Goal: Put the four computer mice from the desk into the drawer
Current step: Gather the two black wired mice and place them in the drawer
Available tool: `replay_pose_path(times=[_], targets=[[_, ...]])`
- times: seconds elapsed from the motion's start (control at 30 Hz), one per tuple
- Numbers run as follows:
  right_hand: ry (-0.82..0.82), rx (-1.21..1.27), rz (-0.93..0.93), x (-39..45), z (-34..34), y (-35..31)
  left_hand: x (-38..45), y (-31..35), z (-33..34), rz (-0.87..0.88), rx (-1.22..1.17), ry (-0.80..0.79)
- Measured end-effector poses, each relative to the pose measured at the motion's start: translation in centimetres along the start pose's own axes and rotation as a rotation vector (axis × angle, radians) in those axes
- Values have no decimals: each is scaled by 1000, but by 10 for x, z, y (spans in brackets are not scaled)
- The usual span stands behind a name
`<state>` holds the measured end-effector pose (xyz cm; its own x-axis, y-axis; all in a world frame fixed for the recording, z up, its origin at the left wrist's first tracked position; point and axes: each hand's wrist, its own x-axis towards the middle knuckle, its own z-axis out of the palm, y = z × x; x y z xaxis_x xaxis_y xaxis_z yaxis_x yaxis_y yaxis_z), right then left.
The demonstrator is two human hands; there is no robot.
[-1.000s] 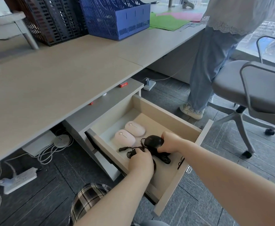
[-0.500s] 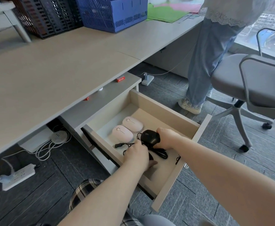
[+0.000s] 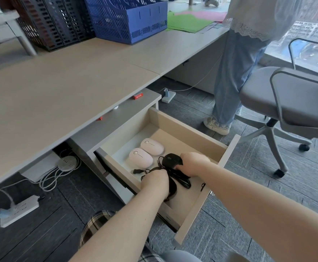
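The drawer stands pulled out below the desk. Two pale pink mice lie side by side at its back left. My right hand grips a black wired mouse inside the drawer. My left hand is closed over a second black mouse, mostly hidden under the fingers, amid a tangle of black cable. A black plug end lies on the drawer floor.
Blue and black file baskets stand at the back of the desk. A person in jeans stands right of the drawer beside a grey office chair. Power strips and cords lie on the floor at left.
The camera has tilted slightly. Both hands stay in the drawer on the black mice; the right hand's mouse has settled a little lower beside the pink ones.
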<state>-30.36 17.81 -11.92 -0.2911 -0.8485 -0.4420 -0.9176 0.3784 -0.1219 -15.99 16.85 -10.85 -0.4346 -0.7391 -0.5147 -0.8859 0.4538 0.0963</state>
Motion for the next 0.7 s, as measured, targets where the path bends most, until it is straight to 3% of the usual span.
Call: replay_pose_path(times=[0.2,0.4,0.53,0.7], targets=[[162,6,33,-20,-21,1,-3,-1,-10,56,121,128],[381,171,292,-44,-34,10,-10,-5,-43,118,155,311],[453,442,497,-53,-33,2,-20,-10,-71,193,128,456],[522,610,561,-55,-34,6,-33,-25,-108,189,119,625]])
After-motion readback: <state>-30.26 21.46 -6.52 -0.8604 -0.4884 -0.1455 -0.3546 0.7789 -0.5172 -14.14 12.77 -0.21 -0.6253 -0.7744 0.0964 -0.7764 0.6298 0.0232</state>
